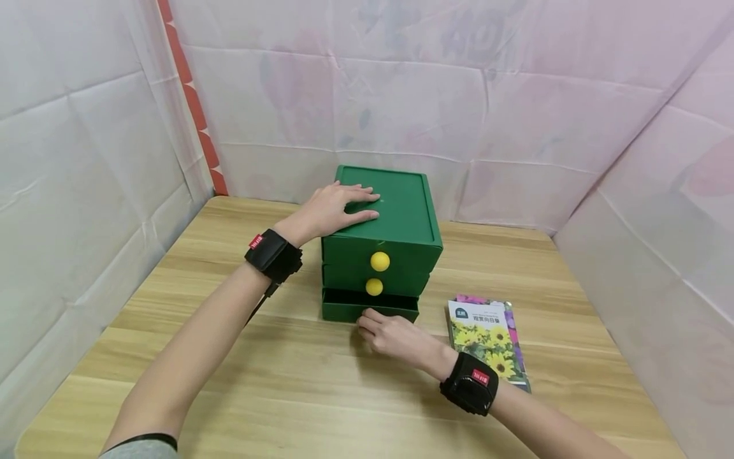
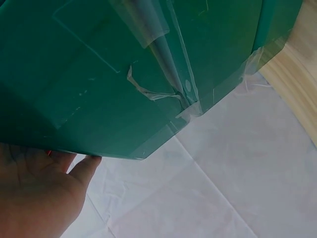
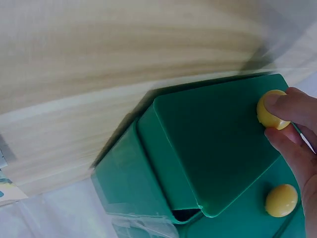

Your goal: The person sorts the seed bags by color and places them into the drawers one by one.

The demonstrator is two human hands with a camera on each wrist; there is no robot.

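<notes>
Bottom drawer (image 1: 369, 310) of the green drawer box (image 1: 395, 210) at table (image 1: 287, 389) centre — standing partly out. My right hand (image 1: 395, 335) is pinching its yellow knob (image 3: 270, 116); my left hand (image 1: 332, 207) is pressing flat-fingered on top — upper drawers closed.

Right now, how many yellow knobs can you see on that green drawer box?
3. The top knob and the middle knob sit on the closed drawers; the bottom knob, pinched by the right hand, shows only in the right wrist view.
</notes>
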